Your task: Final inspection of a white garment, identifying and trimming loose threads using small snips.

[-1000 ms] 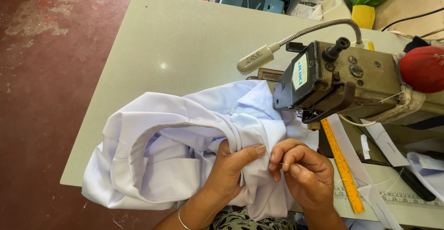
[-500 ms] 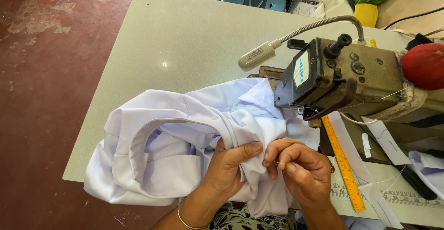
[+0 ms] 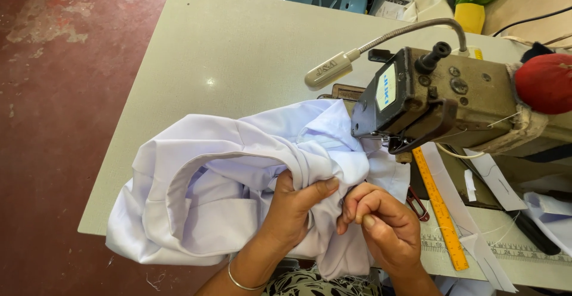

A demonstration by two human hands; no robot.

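Note:
A pale lilac-white garment (image 3: 220, 183) lies bunched on the near edge of a grey-green sewing table (image 3: 238, 46), its far folds tucked under the head of an old beige sewing machine (image 3: 453, 102). My left hand (image 3: 295, 209) grips a gathered fold of the garment, thumb across the cloth. Beside it, my right hand (image 3: 381, 221) is curled, fingertips pinched on a fold edge of the same cloth. A thin bangle sits on my left wrist.
A gooseneck lamp (image 3: 333, 69) arches over the machine. An orange ruler (image 3: 441, 209) and white paper strips lie to the right of my hands. A red pincushion (image 3: 545, 81) sits on the machine. Red floor lies left of the table; teal crates stand behind it.
My left hand has slid its thumb further over the gathered fold and pulled the cloth tighter. My right hand stays pinched beside it. The view has shifted slightly.

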